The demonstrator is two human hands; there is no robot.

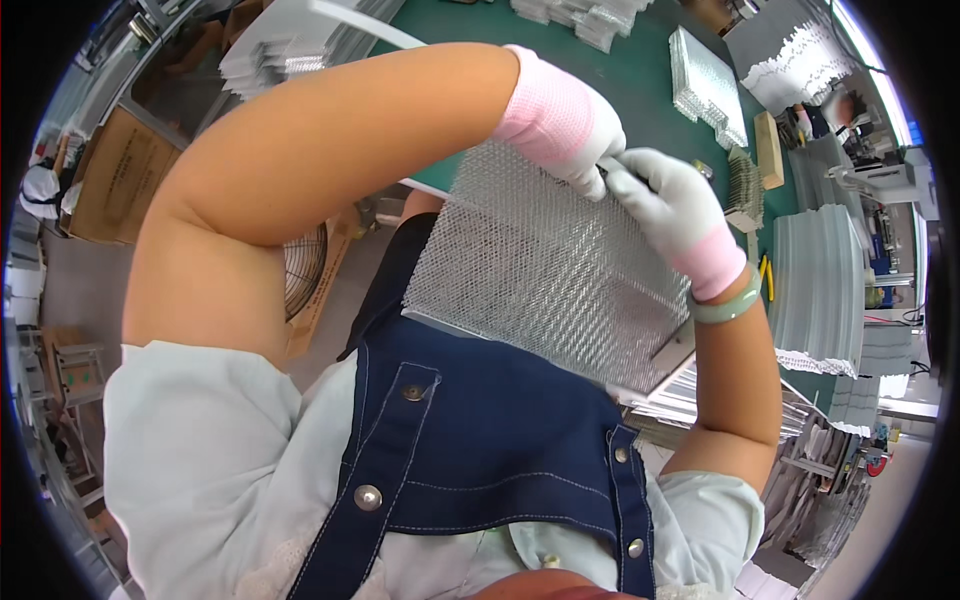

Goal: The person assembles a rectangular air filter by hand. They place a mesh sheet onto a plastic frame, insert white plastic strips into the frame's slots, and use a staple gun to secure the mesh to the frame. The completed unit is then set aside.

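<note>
A silver metal mesh sheet (560, 265) slants between my apron and the green table, its near edge against the apron. Over its far edge my two hands meet, both in white gloves with pink cuffs. The fingers of my left hand (575, 125) are closed and point down at the mesh. My right hand (672, 205) is closed too, its thumb and fingertips pinched beside the left fingertips. A small thin greyish piece (609, 163) shows between them; its kind is too small to tell. The gloves hide part of the mesh's far edge.
On the green table (625, 95) lie a silver mesh block (705, 88), a wooden block (768, 150) and a yellow-handled tool (767, 275). Stacked pale sheets (818, 290) stand at right. A cardboard box (122, 180) and a floor fan (303, 268) are at left. Other people work farther off.
</note>
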